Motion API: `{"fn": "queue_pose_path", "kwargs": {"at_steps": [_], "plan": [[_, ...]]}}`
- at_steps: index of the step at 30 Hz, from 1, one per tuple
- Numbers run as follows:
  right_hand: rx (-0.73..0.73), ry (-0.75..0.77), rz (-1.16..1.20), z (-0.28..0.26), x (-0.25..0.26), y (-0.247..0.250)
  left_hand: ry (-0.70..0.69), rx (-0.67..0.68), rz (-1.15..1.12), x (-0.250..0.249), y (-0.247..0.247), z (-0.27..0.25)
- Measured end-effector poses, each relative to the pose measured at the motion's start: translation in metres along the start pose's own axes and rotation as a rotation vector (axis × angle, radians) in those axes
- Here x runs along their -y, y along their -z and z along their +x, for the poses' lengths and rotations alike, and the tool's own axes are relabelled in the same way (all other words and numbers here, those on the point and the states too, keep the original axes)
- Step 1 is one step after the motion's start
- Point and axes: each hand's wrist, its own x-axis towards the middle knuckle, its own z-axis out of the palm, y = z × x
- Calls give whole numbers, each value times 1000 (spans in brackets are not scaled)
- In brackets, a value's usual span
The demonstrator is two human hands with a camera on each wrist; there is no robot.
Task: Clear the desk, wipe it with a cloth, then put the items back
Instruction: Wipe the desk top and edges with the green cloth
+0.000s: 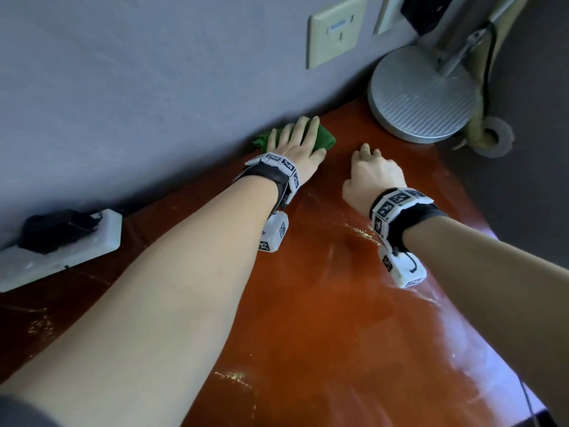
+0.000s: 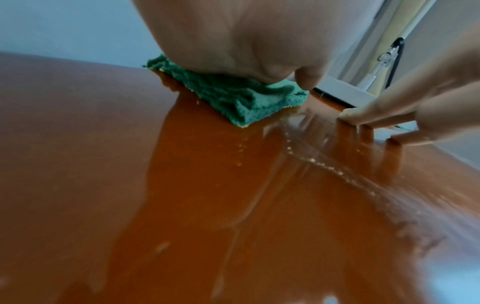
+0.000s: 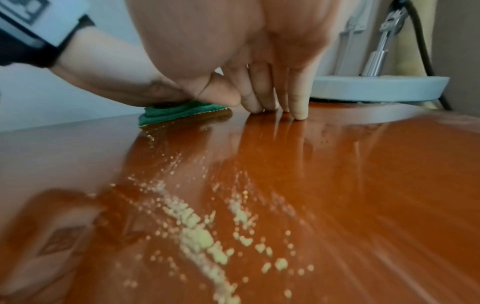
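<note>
A folded green cloth (image 1: 325, 137) lies on the glossy reddish-brown desk (image 1: 308, 318), at its back edge against the grey wall. My left hand (image 1: 295, 143) lies flat on top of it with straight, spread fingers, pressing it down; the left wrist view shows the cloth (image 2: 233, 96) bunched under the palm. My right hand (image 1: 372, 171) stands just right of the cloth, propped on its fingertips (image 3: 296, 107) on the bare wood and holding nothing. Wet streaks and pale specks (image 3: 194, 232) cover the desk near the wrists.
A round silver lamp base (image 1: 421, 97) stands at the back right corner, with a cable hole (image 1: 492, 137) beside it. At the far left sits a white power strip (image 1: 61, 245) holding a black plug. Wall sockets (image 1: 334, 35) are above.
</note>
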Motion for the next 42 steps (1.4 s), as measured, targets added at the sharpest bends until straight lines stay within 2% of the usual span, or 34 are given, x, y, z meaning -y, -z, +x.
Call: {"fn": "queue_pose_path", "kwargs": {"at_steps": [4, 11, 14, 20, 30, 35, 42], "plan": [[-9, 6, -10, 0, 0, -2, 41, -16, 15, 37, -5, -28], [-42, 19, 44, -5, -3, -9, 218, -30, 37, 123, -20, -106], [-58, 23, 56, -6, -5, -12, 246, -9, 39, 138, -21, -125], [-63, 28, 43, -5, -8, -13, 316, 33, 28, 121, -20, -113], [-69, 40, 41, -3, -11, -15, 239, 27, 50, 80, -18, -80], [-73, 45, 44, -3, -10, -16, 162, 67, 120, 87, -22, -97], [-69, 58, 35, -5, -10, -11, 104, 133, 119, 60, -41, -147]]}}
